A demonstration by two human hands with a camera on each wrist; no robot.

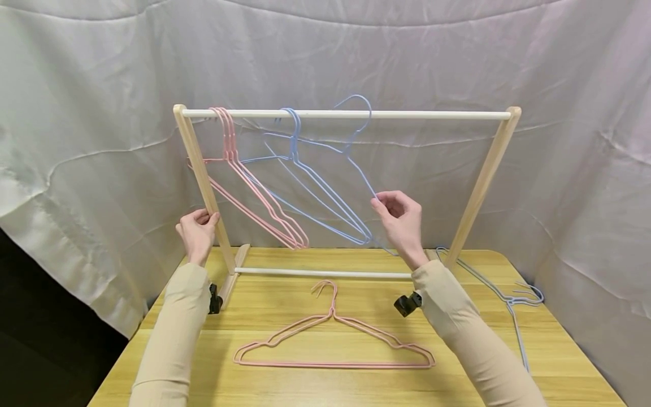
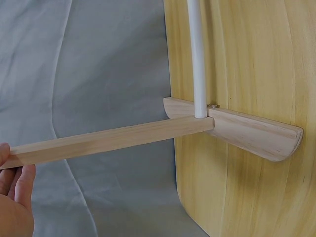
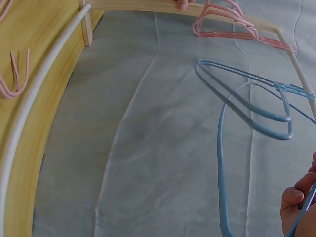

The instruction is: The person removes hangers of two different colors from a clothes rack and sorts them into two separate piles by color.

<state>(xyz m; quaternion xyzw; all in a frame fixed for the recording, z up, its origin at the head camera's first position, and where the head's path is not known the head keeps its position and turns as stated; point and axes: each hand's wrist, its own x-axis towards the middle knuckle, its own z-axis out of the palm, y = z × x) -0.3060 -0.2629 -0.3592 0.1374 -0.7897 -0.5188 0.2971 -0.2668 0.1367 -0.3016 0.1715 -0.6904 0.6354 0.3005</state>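
My right hand (image 1: 404, 223) pinches the shoulder of a blue hanger (image 1: 362, 172) between thumb and fingers. That hanger's hook arches above the white top rail (image 1: 432, 115); whether it touches the rail I cannot tell. In the right wrist view the held hanger's wire loop (image 3: 221, 173) shows beside the hand. My left hand (image 1: 197, 232) grips the left wooden post (image 1: 200, 164) of the rack partway up, also visible in the left wrist view at the post's end. On the rail hang several pink hangers (image 1: 233, 141) at left and two blue hangers (image 1: 325, 189) near the middle.
Pink hangers (image 1: 333, 316) lie on the wooden table (image 1: 285, 390) in front of the rack. Blue hangers (image 1: 511, 299) lie at the table's right edge. A white lower bar (image 1: 325, 274) joins the rack's feet. Grey curtain (image 1: 407, 62) hangs behind.
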